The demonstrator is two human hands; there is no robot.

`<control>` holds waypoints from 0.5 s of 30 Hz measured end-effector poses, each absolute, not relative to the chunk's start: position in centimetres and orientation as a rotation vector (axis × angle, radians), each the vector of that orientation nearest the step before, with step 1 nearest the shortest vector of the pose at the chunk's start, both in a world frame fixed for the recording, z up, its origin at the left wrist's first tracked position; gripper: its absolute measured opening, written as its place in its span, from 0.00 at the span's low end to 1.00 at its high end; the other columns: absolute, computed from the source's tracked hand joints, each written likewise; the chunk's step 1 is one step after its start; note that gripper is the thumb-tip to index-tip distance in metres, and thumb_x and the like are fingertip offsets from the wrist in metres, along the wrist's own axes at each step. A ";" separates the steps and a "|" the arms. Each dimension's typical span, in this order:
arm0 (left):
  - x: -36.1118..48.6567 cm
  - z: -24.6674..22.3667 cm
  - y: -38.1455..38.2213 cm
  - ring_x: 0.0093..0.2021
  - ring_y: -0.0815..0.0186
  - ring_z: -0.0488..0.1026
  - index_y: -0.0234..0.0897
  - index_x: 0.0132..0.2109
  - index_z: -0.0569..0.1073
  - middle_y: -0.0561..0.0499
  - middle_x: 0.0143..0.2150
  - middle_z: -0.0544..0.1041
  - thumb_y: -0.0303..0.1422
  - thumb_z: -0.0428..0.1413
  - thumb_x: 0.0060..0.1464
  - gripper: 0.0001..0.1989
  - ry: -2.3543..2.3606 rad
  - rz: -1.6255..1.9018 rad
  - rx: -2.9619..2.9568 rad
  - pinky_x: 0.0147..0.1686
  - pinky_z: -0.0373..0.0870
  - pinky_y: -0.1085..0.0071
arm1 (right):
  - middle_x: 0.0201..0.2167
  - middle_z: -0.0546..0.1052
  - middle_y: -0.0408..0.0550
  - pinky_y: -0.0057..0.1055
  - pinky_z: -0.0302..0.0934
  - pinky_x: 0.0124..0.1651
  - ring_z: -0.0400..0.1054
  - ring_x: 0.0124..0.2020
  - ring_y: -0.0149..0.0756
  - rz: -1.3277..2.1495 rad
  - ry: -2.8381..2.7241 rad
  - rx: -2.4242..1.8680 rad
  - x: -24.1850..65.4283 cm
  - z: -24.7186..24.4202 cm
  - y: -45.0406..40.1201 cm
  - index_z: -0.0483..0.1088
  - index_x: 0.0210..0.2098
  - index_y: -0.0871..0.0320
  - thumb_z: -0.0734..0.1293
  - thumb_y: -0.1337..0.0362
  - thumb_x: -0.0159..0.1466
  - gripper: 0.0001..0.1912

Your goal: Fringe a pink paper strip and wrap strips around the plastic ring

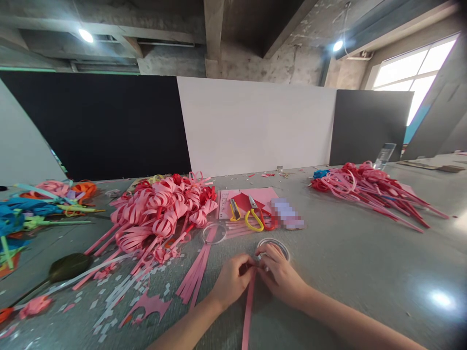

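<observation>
My left hand (235, 278) pinches the upper end of a pink paper strip (248, 311), which runs down toward the near edge of the view. Touching the same end from the right is my right hand (279, 272), its fingers bent and closed together. Just behind my right hand lies a roll of tape (286, 249), partly covered by the fingers. A clear ring (214, 234) rests over the top of a fan of pink strips (196, 277) to the left. Yellow-handled scissors (254, 220) and a yellow cutter (234, 210) lie on pink and red paper (268, 193).
Pink looped paper flowers (164, 209) are heaped at left, with paper scraps (151, 305) in front. Blue and green paper pieces (36, 211) lie far left. Another red and pink bundle (368, 187) lies back right, before a dark panel (370, 129).
</observation>
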State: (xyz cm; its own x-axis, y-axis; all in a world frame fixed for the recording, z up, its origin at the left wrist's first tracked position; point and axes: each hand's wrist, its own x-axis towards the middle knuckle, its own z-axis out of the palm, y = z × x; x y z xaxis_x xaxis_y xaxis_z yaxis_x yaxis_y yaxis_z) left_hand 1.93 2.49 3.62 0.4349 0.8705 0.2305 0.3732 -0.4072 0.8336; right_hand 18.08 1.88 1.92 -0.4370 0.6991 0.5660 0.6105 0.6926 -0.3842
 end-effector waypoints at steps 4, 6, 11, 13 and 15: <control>1.8 3.3 2.7 0.26 0.68 0.61 0.36 0.26 0.65 0.56 0.24 0.64 0.28 0.47 0.50 0.06 1.066 0.905 1.974 0.26 0.55 0.76 | 0.37 0.67 0.49 0.44 0.53 0.48 0.62 0.41 0.38 0.095 -2.139 -1.029 18.1 1.9 2.1 0.63 0.27 0.57 0.57 0.74 0.57 0.07; 1.8 3.2 2.8 0.26 0.68 0.61 0.36 0.26 0.64 0.56 0.24 0.64 0.28 0.47 0.50 0.06 1.064 0.901 1.966 0.26 0.55 0.76 | 0.36 0.67 0.49 0.45 0.52 0.49 0.62 0.42 0.37 0.066 -2.123 -1.029 18.2 1.9 2.2 0.64 0.27 0.57 0.57 0.74 0.57 0.09; 1.8 3.3 2.9 0.25 0.69 0.59 0.36 0.27 0.64 0.57 0.22 0.61 0.29 0.46 0.51 0.06 1.064 0.904 1.893 0.25 0.54 0.76 | 0.40 0.67 0.51 0.46 0.49 0.51 0.61 0.44 0.38 0.064 -2.158 -1.045 18.2 2.0 1.9 0.65 0.36 0.57 0.56 0.73 0.58 0.11; 1.8 3.3 2.9 0.24 0.70 0.58 0.36 0.27 0.64 0.57 0.22 0.61 0.29 0.46 0.50 0.06 1.062 0.910 1.861 0.25 0.54 0.76 | 0.43 0.66 0.53 0.48 0.47 0.52 0.60 0.46 0.39 0.055 -2.177 -1.042 18.3 2.0 1.8 0.62 0.44 0.57 0.56 0.73 0.57 0.16; 1.8 3.3 2.9 0.24 0.70 0.58 0.36 0.27 0.64 0.57 0.22 0.61 0.29 0.46 0.50 0.06 1.059 0.916 1.845 0.25 0.54 0.76 | 0.45 0.66 0.54 0.49 0.46 0.53 0.59 0.48 0.40 0.056 -2.190 -1.048 18.3 2.0 1.8 0.57 0.51 0.57 0.56 0.72 0.57 0.21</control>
